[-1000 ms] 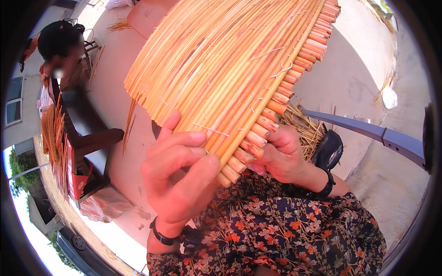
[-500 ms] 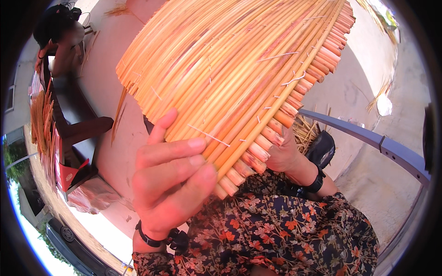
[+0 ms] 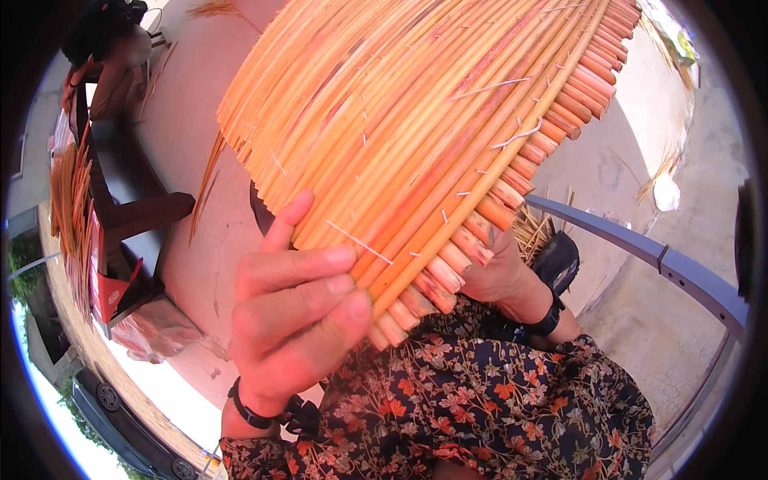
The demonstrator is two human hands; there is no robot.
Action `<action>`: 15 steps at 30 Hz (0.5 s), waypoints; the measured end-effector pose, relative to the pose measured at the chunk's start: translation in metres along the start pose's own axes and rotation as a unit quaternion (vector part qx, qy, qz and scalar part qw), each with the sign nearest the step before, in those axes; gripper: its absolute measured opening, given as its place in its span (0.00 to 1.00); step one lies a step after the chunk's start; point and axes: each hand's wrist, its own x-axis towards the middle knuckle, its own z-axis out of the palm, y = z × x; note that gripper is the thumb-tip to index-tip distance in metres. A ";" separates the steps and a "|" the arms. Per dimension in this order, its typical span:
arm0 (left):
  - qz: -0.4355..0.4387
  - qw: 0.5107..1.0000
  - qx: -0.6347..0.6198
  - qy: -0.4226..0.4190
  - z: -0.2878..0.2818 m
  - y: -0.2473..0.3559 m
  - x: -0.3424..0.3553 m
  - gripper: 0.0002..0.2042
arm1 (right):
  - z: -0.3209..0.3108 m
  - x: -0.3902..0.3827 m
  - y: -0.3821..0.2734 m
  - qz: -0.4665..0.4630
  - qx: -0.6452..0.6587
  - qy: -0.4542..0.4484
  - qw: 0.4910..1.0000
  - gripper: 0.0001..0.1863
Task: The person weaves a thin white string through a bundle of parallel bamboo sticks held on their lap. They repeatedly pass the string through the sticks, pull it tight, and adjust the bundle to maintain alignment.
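Observation:
A large mat of straw-coloured reeds (image 3: 384, 136), stitched with white thread, is held up in front of me. Its cut reed ends form a stubby row along the right edge, beside one reed sewn across them. My left hand (image 3: 292, 312) grips the near left corner, fingers lying on the top face. Behind the cut ends, my right hand (image 3: 500, 276) supports the mat from below; its fingers are mostly hidden. Short loose thread ends stick out of the surface.
Another person (image 3: 120, 56) sits at the upper left by a dark bench (image 3: 148, 216). A bundle of reeds (image 3: 70, 216) leans at the left. A grey metal bar (image 3: 632, 248) curves along the right. Reed pieces (image 3: 532, 236) and a black bag (image 3: 558, 262) lie beyond my right wrist.
The mat has shifted slightly to the right at its far end and tilted a little. Both hands keep their places on it.

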 end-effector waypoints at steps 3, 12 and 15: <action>0.004 1.000 -0.001 0.000 -0.002 -0.001 -0.002 0.12 | 0.000 0.003 -0.001 -0.009 -0.048 -0.005 0.999 0.08; 0.003 0.995 0.094 -0.042 0.007 -0.006 -0.014 0.15 | -0.002 -0.009 0.017 0.049 -0.032 -0.001 0.998 0.08; 0.006 0.991 0.103 -0.083 0.010 -0.002 -0.020 0.14 | 0.002 -0.022 0.039 0.098 0.113 0.022 0.988 0.14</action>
